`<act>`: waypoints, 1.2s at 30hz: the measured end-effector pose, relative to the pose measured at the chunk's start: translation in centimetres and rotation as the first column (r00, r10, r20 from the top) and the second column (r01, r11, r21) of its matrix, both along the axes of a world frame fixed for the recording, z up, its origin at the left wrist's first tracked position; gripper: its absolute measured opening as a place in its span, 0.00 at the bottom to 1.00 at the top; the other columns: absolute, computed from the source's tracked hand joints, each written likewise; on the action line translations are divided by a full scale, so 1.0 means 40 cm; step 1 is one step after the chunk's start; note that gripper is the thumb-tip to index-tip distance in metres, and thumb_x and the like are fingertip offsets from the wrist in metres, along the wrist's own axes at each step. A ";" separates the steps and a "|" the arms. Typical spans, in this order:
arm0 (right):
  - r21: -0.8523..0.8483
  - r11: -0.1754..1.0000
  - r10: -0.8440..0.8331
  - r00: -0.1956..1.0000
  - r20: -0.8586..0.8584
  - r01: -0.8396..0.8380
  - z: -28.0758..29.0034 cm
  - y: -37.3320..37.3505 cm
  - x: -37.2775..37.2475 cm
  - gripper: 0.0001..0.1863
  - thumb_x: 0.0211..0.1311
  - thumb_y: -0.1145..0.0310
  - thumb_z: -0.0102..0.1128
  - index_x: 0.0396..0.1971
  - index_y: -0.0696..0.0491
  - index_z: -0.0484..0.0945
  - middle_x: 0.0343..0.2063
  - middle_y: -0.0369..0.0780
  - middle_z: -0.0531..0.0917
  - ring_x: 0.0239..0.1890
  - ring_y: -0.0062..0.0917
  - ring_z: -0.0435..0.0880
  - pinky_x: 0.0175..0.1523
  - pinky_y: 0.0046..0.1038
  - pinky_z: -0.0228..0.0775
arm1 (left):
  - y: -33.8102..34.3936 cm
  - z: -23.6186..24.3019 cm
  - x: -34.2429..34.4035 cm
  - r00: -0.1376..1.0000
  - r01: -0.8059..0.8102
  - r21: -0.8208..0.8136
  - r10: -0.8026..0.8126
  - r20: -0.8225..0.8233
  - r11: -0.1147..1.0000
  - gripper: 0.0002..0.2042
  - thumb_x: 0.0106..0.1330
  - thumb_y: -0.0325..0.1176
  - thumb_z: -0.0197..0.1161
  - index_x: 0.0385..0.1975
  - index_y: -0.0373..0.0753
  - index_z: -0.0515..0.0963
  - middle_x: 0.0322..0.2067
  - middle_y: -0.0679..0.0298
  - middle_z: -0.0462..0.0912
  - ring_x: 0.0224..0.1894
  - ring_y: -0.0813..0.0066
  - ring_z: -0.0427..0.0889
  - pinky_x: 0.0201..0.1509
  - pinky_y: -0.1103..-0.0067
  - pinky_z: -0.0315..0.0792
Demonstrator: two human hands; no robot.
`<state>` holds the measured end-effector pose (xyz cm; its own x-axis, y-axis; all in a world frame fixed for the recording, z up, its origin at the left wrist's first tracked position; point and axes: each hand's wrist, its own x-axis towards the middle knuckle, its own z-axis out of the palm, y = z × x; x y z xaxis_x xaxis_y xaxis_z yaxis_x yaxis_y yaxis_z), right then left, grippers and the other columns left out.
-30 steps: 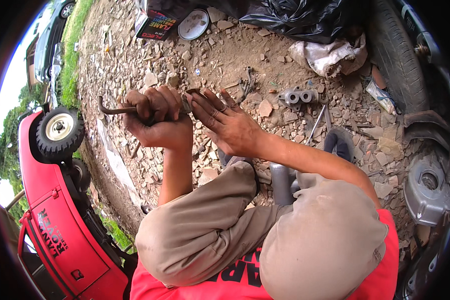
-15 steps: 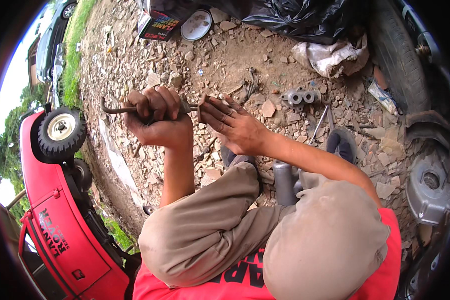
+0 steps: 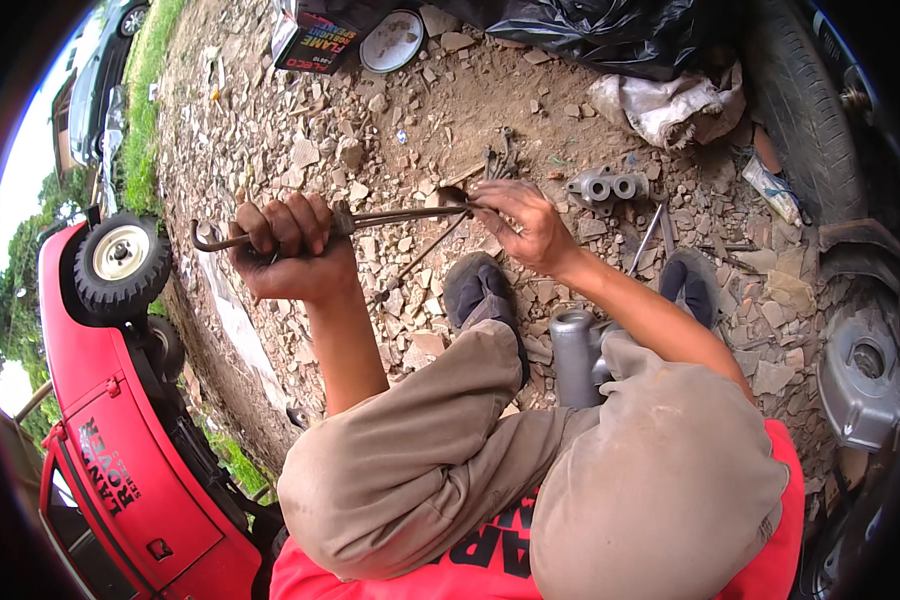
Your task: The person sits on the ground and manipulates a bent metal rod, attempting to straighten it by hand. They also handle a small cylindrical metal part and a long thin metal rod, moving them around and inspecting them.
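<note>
My left hand (image 3: pixel 288 245) is wrapped round a long metal rod (image 3: pixel 400 214), whose hooked end (image 3: pixel 207 243) sticks out to the left of the fist. To the right the rod runs across to my right hand (image 3: pixel 522 228), whose fingers close on its far end. A dark cup-like piece (image 3: pixel 452 197) sits there, partly covered by the fingers. A thinner dark rod (image 3: pixel 420 258) slants down and left from near that end; I cannot tell whether it is joined. On the ground between my feet stands a grey metal cylinder (image 3: pixel 572 365).
Broken stone covers the ground. Beyond my right hand lie a grey two-holed metal part (image 3: pixel 602 187) and a thin metal bar (image 3: pixel 647 240). A grey casting (image 3: pixel 863 375) and a tyre (image 3: pixel 805 120) are at the right. A printed box (image 3: pixel 315 42) and round lid (image 3: pixel 391 41) lie far off.
My hands have drawn apart: the left moved slightly left and down, the right moved right. More of the rod now shows between them, and the cup-like piece is farther right.
</note>
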<state>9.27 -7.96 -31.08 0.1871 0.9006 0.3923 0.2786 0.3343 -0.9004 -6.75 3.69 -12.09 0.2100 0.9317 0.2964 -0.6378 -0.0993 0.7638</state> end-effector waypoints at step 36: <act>-0.408 0.870 0.046 0.870 -0.491 -0.277 0.261 -0.232 0.205 0.10 0.66 0.72 0.59 0.45 0.57 0.77 0.37 0.35 0.81 0.36 0.14 0.78 0.43 0.19 0.70 | -0.096 -0.140 0.275 0.748 0.364 -0.875 -0.660 0.070 0.320 0.23 0.70 0.58 0.52 0.19 0.49 0.61 0.11 0.78 0.52 0.12 0.84 0.51 0.15 0.84 0.46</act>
<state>17.48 -17.25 -20.62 0.0739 0.9847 -0.1578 -0.2176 -0.1385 -0.9662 4.23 -0.14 -17.70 0.6612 0.3608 -0.6578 -0.0891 0.9083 0.4087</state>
